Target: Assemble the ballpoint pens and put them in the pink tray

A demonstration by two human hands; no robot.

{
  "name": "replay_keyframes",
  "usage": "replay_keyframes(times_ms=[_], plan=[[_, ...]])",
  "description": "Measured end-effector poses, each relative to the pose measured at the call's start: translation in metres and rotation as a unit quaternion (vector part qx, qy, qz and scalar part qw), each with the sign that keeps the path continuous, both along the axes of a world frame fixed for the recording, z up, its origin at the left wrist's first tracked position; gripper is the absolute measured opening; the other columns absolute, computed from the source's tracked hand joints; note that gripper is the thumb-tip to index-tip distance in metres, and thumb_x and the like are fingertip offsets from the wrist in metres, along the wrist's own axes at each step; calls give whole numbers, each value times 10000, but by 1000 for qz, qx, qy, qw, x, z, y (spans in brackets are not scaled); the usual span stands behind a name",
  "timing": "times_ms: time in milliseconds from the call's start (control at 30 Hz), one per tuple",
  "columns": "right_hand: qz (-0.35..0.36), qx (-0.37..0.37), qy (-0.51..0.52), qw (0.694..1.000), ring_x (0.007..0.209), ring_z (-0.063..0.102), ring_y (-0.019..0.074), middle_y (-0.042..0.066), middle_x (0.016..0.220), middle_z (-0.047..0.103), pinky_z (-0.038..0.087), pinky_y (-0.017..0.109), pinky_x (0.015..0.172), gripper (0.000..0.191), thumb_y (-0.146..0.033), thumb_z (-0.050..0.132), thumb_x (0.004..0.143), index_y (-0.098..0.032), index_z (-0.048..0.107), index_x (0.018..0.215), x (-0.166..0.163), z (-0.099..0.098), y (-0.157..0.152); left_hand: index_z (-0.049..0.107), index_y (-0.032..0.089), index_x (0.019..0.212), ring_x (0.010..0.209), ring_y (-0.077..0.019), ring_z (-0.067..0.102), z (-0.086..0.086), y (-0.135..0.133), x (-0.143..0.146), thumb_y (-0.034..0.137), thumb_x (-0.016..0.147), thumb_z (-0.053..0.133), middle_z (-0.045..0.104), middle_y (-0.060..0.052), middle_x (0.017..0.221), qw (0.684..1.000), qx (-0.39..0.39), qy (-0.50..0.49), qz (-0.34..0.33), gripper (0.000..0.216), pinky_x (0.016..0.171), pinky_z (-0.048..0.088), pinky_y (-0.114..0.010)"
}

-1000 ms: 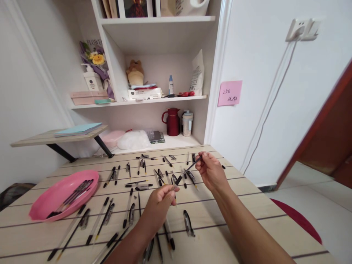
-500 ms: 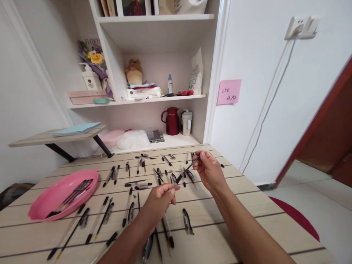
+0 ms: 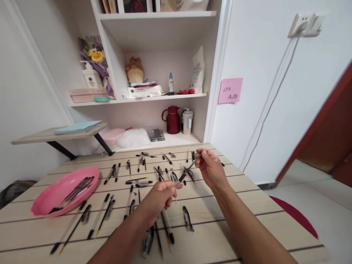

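Above the wooden table (image 3: 247, 205) I hold a thin black pen (image 3: 189, 169) slanted between both hands. My left hand (image 3: 158, 200) pinches its lower end. At the upper end, my right hand (image 3: 210, 168) has its fingertips closed round the pen. Several black pens, caps and clear barrels (image 3: 137, 183) lie scattered on the table under and around my hands. One black cap (image 3: 188, 219) lies just in front of my left hand.
A pink bowl (image 3: 44, 205) holding several pens stands at the table's left. Behind the table a white shelf unit carries a red jug (image 3: 173, 120), a cup, bags and bottles. A pink note (image 3: 230, 90) hangs on the right wall; a doorway opens at the right.
Both hands keep their hold on the pen and have barely shifted. The view has tilted slightly.
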State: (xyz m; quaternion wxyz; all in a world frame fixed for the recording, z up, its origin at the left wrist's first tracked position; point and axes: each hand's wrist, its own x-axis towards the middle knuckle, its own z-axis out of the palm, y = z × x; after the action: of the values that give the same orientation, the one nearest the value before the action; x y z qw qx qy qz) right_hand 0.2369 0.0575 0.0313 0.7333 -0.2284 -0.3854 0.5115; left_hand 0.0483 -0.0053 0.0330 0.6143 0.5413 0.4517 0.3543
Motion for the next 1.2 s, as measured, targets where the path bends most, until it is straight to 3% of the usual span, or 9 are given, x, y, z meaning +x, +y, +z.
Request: replay_keyframes(times_ms=[233,467,800,1000,1200], plan=[[-9,-8,1,1000,457,475,52,-14,632,575,375,170,410,202,-350,649,687,-169,606,769,1,-2,3,651,152,955,457,-38,403,0,0,-1,241,656,642,551,7,674,999,-21,-45,-3,312,480,295,-206],[-52,-30,-23,998,394,455,49,-37,505,533,349,160,366,214,-350,672,658,-157,590,696,3,-6,7,642,149,966,461,-43,435,-1,2,-3,281,658,653,530,7,659,992,-78,-91,-30,336,457,292,-197],[4,3,-20,1000,459,486,52,-9,647,587,381,167,405,204,-333,646,689,-167,611,803,6,-2,2,635,118,965,495,-64,497,-3,3,-3,247,685,636,557,-11,647,987,-99,-110,-70,309,491,348,-206],[-23,11,-39,999,452,483,59,-10,645,611,373,167,406,315,-284,640,689,-192,554,978,6,-1,2,635,126,971,484,-69,510,-3,0,-1,225,655,655,549,1,618,991,-88,-87,-44,332,476,364,-205],[-69,17,-69,995,461,491,62,-5,635,619,376,171,426,273,-261,618,701,-182,533,948,7,-1,2,648,129,925,459,-64,489,-4,-2,3,189,600,668,507,31,578,998,-39,-51,18,331,434,356,-187]])
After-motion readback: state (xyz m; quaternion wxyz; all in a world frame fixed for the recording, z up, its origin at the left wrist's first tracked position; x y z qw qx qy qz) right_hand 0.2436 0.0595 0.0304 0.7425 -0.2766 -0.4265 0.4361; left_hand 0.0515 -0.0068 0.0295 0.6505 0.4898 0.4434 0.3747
